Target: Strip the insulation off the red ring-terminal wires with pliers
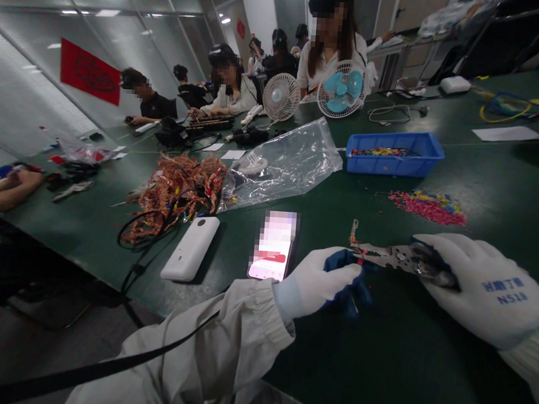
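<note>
My left hand, in a white glove with a blue palm, pinches a short copper wire with a flat metal lug at its upper end. A bit of red shows on the wire at my fingertips. In a matching glove, my right hand grips wire strippers by the handles, which are mostly hidden under the palm. Their jaws point left and reach the wire beside my left fingertips. Whether the jaws are closed on it I cannot tell. Beyond the strippers lies a pile of small pink, yellow and blue pieces.
A blue bin holds small coloured pieces. To the left are a clear plastic bag, a tangle of copper wires, a white power bank and a lit phone. Fans stand farther back. Other people sit around the green table.
</note>
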Available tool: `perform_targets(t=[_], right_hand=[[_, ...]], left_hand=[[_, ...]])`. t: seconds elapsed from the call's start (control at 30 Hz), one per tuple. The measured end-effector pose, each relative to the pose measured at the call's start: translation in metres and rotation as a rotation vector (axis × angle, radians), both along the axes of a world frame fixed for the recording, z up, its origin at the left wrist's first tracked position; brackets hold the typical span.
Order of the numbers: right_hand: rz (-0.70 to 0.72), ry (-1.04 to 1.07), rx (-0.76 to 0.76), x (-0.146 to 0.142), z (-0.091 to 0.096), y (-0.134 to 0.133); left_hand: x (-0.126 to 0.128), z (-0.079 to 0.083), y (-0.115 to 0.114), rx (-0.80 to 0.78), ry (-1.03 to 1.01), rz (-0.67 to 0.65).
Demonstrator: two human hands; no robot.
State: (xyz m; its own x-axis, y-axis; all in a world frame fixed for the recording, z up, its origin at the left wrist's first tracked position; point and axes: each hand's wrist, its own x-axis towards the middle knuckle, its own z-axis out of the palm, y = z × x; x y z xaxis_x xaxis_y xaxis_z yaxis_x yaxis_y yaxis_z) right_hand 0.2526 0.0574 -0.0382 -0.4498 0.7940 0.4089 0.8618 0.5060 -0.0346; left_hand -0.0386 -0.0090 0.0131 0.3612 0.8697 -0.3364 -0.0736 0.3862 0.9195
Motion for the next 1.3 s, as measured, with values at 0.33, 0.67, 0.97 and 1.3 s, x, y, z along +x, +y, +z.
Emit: perform_targets(t=[0.33,0.67,0.97,1.3], right_hand=[[-0.036,-0.041,0.034,-0.003,0.006,-0.002],[-0.030,-0.020,0.054,-0.003,0.003,-0.002],[-0.097,-0.021,-0.042,-0.005,0.008,-0.004],[-0.078,0.028,-0.071,-0.004,0.010,-0.002]], left_hand=[[0.003,0.002,-0.002,-0.019,-0.007,0.019],[0.002,0.007,-0.003,-0.043,0.076,0.029],[0.000,0.002,-0.002,-0.014,0.065,0.006],[0.000,-0.002,-0.001,-0.014,-0.014,0.007]])
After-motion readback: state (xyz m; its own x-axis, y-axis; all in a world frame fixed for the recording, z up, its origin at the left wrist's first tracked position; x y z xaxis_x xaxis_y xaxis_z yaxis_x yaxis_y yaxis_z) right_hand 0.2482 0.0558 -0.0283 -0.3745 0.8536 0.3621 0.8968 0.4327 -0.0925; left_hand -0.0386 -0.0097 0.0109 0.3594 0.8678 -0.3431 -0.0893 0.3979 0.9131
